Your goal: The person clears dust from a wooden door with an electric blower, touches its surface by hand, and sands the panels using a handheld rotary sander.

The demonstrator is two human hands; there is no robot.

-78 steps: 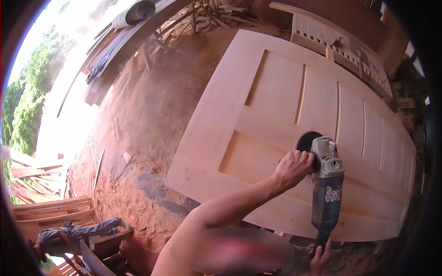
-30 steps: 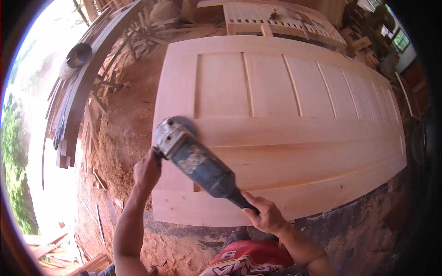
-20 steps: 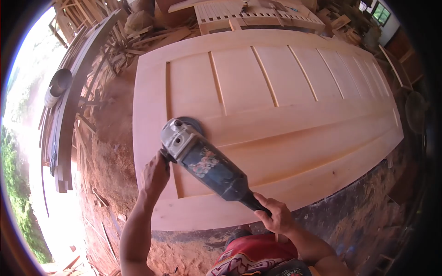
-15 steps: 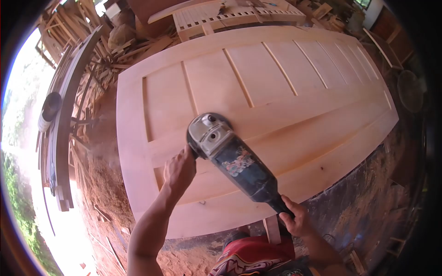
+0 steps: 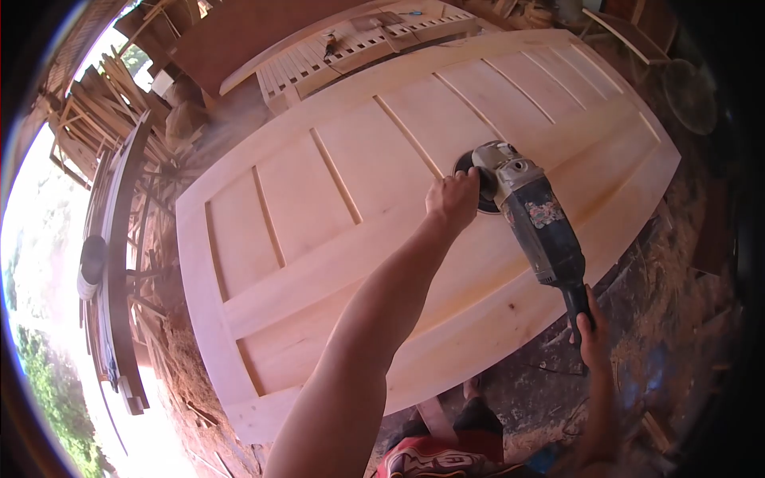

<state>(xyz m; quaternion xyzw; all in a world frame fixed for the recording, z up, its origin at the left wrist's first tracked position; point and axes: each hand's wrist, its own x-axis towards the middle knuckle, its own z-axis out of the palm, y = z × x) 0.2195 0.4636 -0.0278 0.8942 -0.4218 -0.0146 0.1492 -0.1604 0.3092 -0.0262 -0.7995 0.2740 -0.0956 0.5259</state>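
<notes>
A large angle grinder (image 5: pixel 540 215) with a dark body, a worn sticker and a metal head lies across the pale wooden panel door (image 5: pixel 291 259). Its round disc (image 5: pixel 466 163), partly hidden by the head and my fingers, is down at the door's face, beside the ends of the grooves. My left hand (image 5: pixel 453 199) is closed at the side of the grinder's head; the grip inside it is hidden. Around the rear handle my right hand (image 5: pixel 592 331) is wrapped, beyond the door's near edge.
Behind the door stands a slatted wooden bench (image 5: pixel 319 68) with a few tools on it. Stacked long boards (image 5: pixel 119 263) run along the left side, near scrap wood (image 5: pixel 92 119). Sawdust (image 5: pixel 179 350) covers the ground. A round mesh fan-like object (image 5: pixel 689 95) is at the right.
The grinder has travelled right along the door's middle rail, with both hands still on it. My left arm now stretches farther across the door. The camera view has shifted and tilted.
</notes>
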